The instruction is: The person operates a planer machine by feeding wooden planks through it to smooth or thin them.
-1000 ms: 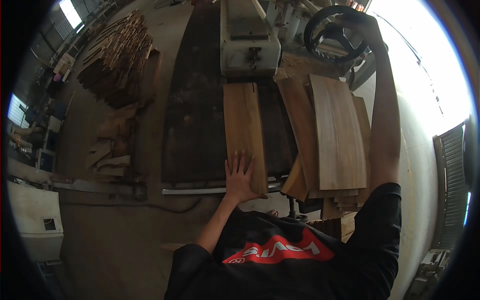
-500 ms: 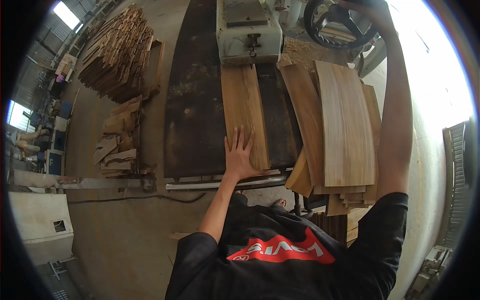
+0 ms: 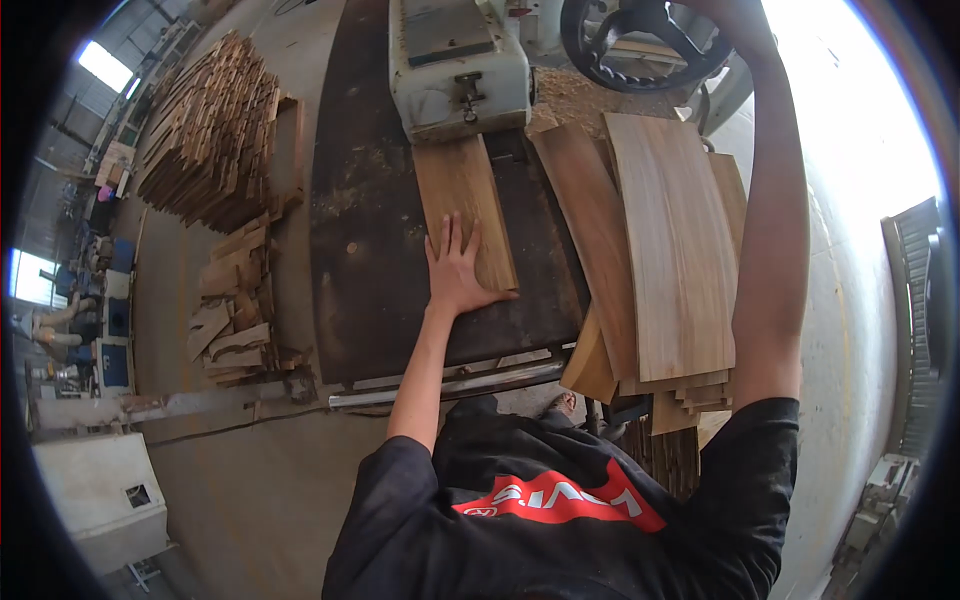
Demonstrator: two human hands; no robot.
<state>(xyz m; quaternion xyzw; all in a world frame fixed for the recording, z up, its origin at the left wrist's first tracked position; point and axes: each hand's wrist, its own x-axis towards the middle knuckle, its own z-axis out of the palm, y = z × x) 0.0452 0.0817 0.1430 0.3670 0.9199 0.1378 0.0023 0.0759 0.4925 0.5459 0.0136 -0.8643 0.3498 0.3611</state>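
Machine housing [image 3: 462, 85]: landmark, set over the dark worktop [image 3: 365, 270].
Wooden board [image 3: 458, 185]: one, flat on the worktop, near side of the housing; far end hidden at the housing's near edge.
Left hand [image 3: 456, 275]: grip wide, fingers spread on the board's near part, thumb at its end.
Right hand [image 3: 732, 20]: at the handwheel [image 3: 648, 20], right of the housing; partly out of frame, grip closure cannot be told.
Stacked boards [image 3: 675, 250]: right of the housing, nearer the person.
Handling note, by judgement: palm low, pressure even, board flat, fingertips well short of the housing.
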